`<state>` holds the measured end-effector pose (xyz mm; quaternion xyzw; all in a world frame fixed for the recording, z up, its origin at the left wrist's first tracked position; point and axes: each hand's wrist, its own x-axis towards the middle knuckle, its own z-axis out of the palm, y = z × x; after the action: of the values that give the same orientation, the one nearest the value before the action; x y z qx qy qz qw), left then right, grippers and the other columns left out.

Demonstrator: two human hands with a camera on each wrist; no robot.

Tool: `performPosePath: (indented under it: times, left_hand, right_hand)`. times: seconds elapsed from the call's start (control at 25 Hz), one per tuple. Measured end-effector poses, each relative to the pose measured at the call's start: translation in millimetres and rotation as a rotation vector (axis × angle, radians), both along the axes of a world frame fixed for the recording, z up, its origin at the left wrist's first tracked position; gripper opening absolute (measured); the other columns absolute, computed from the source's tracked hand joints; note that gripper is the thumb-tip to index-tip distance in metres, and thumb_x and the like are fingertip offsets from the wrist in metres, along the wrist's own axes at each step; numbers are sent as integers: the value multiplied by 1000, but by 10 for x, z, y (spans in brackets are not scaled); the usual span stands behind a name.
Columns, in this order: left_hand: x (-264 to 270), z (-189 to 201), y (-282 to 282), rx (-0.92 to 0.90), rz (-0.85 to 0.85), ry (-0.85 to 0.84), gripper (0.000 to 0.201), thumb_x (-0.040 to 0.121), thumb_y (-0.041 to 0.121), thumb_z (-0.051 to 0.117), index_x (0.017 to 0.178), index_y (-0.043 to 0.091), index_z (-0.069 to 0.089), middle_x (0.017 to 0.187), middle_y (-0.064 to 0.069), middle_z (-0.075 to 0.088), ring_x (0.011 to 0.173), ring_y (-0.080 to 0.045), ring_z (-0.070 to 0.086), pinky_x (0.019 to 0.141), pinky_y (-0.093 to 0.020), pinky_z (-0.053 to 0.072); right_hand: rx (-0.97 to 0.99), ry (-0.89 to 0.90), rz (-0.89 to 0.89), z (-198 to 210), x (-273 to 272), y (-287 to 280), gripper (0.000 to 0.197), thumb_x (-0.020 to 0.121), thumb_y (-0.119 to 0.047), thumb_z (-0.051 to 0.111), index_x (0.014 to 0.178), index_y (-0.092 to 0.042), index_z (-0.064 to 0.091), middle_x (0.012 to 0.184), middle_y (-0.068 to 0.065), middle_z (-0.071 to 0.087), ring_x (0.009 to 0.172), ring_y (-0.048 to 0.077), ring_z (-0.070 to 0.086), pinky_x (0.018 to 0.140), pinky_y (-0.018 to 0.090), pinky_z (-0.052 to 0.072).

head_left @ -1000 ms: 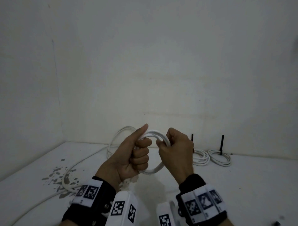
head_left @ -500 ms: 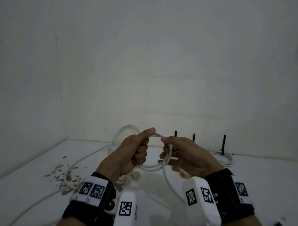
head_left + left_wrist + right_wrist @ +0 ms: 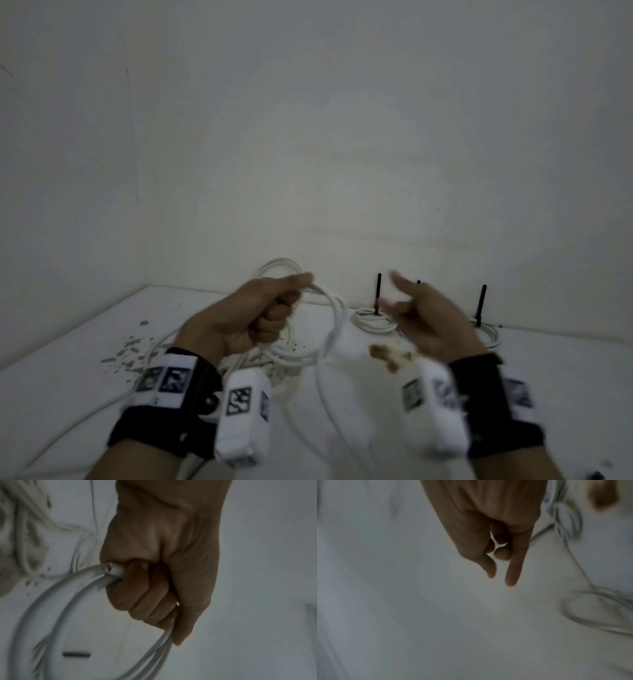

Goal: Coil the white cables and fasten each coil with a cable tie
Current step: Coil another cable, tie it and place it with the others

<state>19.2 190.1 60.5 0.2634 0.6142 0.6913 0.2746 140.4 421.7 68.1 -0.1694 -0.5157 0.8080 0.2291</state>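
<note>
My left hand [image 3: 263, 315] is curled into a fist around a few loops of white cable [image 3: 334, 318], held above the white table. In the left wrist view the left hand [image 3: 154, 582] shows the cable loops [image 3: 56, 595] leaving the fist on both sides, with a cut cable end [image 3: 114, 570] by the knuckles. My right hand [image 3: 416, 308] is beside the coil, apart from it, blurred, with the index finger out and nothing in it. The right wrist view shows the right hand [image 3: 501, 566] holding nothing. The cable's loose length [image 3: 325, 394] hangs toward me.
Two tied white coils [image 3: 375, 322] [image 3: 488, 332] lie by the back wall, each with a black cable tie [image 3: 378, 293] [image 3: 481, 303] standing up. More loose white cable [image 3: 144, 363] runs across chipped paint patches [image 3: 126, 353] at the left. A brown stain [image 3: 387, 354] marks the table.
My right hand has let go of the cable and drawn away to the right with fingers opening. The left hand keeps its grip on the coil, and a loop has dropped.
</note>
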Motion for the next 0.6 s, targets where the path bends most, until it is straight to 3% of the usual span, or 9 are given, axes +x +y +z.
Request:
performPosePath:
  times: [0.04, 0.08, 0.12, 0.16, 0.24, 0.36, 0.48, 0.6]
  left_hand:
    - [-92, -5, -184, 41, 53, -55, 46, 82, 44, 63, 56, 26, 30, 43, 9, 16, 32, -6, 10, 38, -17, 6]
    - [-187, 1, -369, 98, 95, -104, 45, 81, 43, 62, 54, 25, 30, 40, 9, 17, 28, -4, 12, 37, -15, 7]
    - [-258, 4, -494, 157, 122, -134, 46, 83, 43, 59, 52, 25, 30, 38, 10, 18, 26, -3, 14, 36, -14, 8]
    - [-281, -5, -541, 202, 132, -159, 46, 85, 43, 56, 51, 25, 30, 37, 10, 18, 25, -3, 15, 35, -13, 8]
    - [-233, 17, -361, 242, 64, -160, 48, 89, 43, 53, 51, 25, 31, 36, 10, 19, 25, -4, 13, 36, -13, 7]
    - [-44, 38, 6, 239, -28, -167, 46, 87, 42, 55, 53, 25, 29, 36, 10, 18, 33, -9, 3, 37, -14, 5]
    - [53, 34, 148, 246, -57, -188, 46, 85, 42, 57, 56, 25, 26, 37, 10, 17, 36, -10, 1, 36, -13, 6]
    - [40, 7, 227, 226, -41, -223, 46, 84, 42, 58, 56, 25, 26, 37, 10, 17, 34, -8, 3, 34, -13, 8]
  right_hand:
    - [-36, 2, -82, 26, 109, 237, 34, 85, -14, 74, 68, -11, 45, 37, 0, 39, 31, 9, 45, 101, 43, 51]
    - [2, -33, -124, 94, 218, 369, 41, 78, -21, 81, 68, -14, 42, 39, 0, 37, 31, 10, 44, 104, 45, 49]
    - [68, -55, -133, 148, 268, 419, 44, 69, -27, 86, 68, -14, 44, 45, 2, 38, 36, 13, 45, 97, 48, 53]
    - [149, -58, -100, 165, 277, 369, 40, 69, -31, 86, 69, -14, 50, 52, 3, 41, 41, 15, 46, 85, 48, 58]
    - [341, -85, 23, 55, 90, 58, 27, 87, -29, 73, 74, -8, 61, 61, 5, 47, 49, 18, 50, 69, 46, 62]
    - [512, -123, 211, -101, -177, -412, 32, 98, -37, 60, 94, -8, 72, 78, 8, 60, 66, 21, 61, 75, 46, 62]
    - [472, -89, 343, -77, -165, -466, 34, 101, -34, 55, 95, -7, 75, 85, 8, 68, 77, 23, 67, 79, 43, 61]
    - [363, -23, 298, -55, -132, -493, 33, 102, -24, 54, 83, -6, 73, 73, 7, 68, 64, 19, 67, 68, 36, 60]
